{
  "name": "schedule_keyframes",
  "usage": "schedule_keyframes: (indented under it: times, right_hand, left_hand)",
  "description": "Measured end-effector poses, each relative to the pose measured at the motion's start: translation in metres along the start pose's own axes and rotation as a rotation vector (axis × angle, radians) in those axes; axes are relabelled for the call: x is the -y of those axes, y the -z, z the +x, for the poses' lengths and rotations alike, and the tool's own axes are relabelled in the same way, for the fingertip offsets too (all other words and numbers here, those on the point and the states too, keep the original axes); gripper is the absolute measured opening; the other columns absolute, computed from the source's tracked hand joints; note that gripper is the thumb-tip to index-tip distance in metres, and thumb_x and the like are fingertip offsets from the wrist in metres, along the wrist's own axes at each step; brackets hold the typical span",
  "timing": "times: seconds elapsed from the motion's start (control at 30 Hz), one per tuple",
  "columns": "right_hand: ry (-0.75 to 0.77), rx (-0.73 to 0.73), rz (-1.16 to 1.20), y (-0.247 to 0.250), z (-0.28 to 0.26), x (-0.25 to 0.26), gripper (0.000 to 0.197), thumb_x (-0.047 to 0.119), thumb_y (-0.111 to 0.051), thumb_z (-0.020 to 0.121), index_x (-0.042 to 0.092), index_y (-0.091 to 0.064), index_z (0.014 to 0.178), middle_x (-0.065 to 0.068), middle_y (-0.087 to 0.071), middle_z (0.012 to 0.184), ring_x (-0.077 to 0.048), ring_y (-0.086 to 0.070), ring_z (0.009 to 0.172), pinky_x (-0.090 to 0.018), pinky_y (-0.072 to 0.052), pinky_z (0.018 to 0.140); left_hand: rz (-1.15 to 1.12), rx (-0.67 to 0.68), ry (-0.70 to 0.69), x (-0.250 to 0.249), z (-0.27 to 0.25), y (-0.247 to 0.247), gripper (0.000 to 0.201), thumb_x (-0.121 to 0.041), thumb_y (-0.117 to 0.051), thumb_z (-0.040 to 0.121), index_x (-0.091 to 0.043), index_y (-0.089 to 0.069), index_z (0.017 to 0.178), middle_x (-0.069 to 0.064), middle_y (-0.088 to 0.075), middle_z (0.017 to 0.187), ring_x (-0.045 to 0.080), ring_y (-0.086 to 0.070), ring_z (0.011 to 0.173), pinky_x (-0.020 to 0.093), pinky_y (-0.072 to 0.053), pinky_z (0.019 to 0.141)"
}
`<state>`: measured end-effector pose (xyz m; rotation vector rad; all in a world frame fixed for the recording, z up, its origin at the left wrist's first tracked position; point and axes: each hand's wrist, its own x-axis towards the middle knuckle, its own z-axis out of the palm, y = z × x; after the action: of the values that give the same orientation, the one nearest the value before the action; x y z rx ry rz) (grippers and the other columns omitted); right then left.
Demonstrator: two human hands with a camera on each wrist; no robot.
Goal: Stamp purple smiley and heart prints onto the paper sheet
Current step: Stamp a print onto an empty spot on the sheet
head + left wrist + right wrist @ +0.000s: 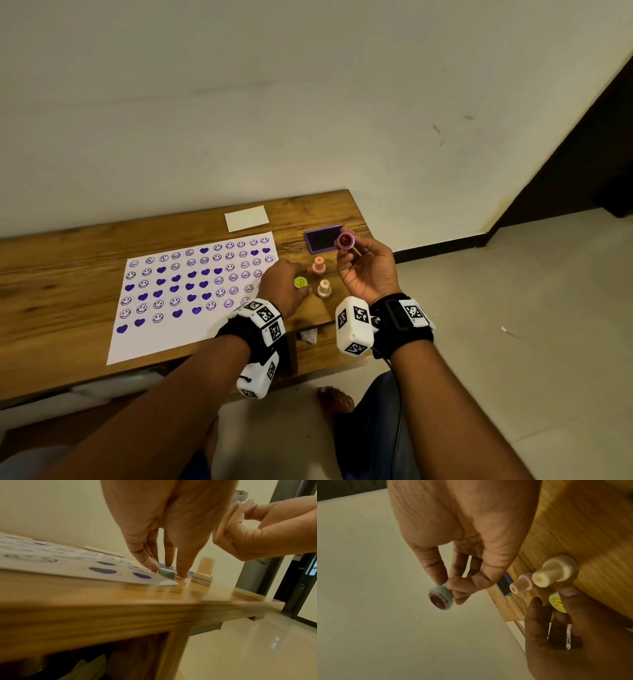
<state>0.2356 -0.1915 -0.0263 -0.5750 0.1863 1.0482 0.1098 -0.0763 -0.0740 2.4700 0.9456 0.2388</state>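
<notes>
The white paper sheet [191, 291] lies on the left of the wooden table [61, 274], covered with several purple smiley and heart prints. My right hand [368, 270] is raised above the table and pinches a small round pink stamp [346, 241] [441, 599], its inked face turned toward me. The purple ink pad [323, 238] lies open just behind it. My left hand [282, 286] reaches down at the sheet's right edge. Its thumb and fingertips [181, 573] pinch a flat yellow smiley disc [300, 282] [167, 573] [557, 602] that lies on the table.
A pink stamp [318, 265] [521, 584] and a cream stamp [323, 288] [203, 570] stand upright between my hands. A small white card [246, 218] lies at the back by the wall. The table's right edge [363, 219] is near the ink pad.
</notes>
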Motion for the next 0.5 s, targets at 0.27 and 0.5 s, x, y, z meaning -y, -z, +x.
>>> schedule_keyframes:
  times: [0.27,0.5]
  right_hand:
    - [0.077,-0.025,-0.107,0.005,-0.003,0.008,0.018,0.001,-0.059,0.082,0.002,-0.071,0.096,-0.014,-0.072,0.091,-0.017,-0.066,0.069,-0.017,-0.054,0.055]
    - [0.224,-0.065,-0.549,0.011,-0.009,0.009,0.017,0.002,-0.060,0.089,-0.001,-0.069,0.103,-0.017,-0.071,0.099,-0.018,-0.070,0.080,-0.021,-0.057,0.064]
  left_hand:
    - [-0.110,-0.076,-0.054,-0.011,-0.041,0.013,0.033,-0.032,-0.066,0.084,-0.020,-0.066,0.115,0.004,-0.062,0.108,0.021,-0.059,0.099,0.031,-0.044,0.083]
    - [-0.151,0.022,-0.095,0.013,-0.117,0.032,0.022,-0.040,-0.062,0.086,-0.028,-0.071,0.101,-0.012,-0.068,0.093,0.002,-0.055,0.079,0.020,-0.044,0.073]
